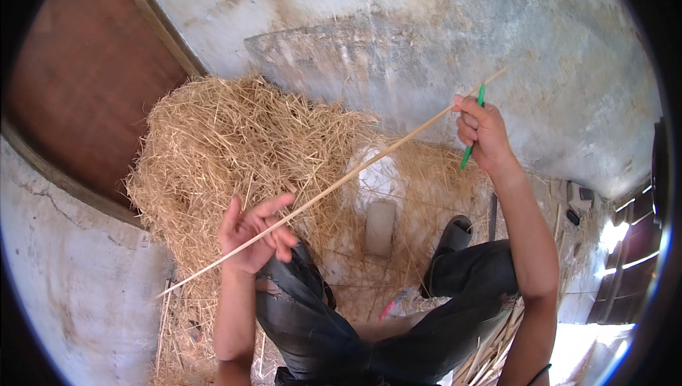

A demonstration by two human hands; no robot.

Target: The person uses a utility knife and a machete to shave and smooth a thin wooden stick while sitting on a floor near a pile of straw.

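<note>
A long, thin pale wooden stick (341, 181) slants across the view, its low end at the left and its tip up at the right near the wall. My right hand (485, 130) is closed, pinching this stick near its upper end between thumb and fingertip. Held in that hand too is a slim green pen-like item (467, 156), showing above and below the fingers; its exact kind is unclear. My left hand (257, 235) is open with fingers spread, palm up, and the stick passes across it without the fingers wrapping round.
Dry straw (234, 144) is heaped in front against the stained wall (426, 38). A grey block (381, 227) stands on the tiled floor between my feet. More sticks (490, 350) lie beside my right leg. A reddish-brown panel (85, 80) is at the far left.
</note>
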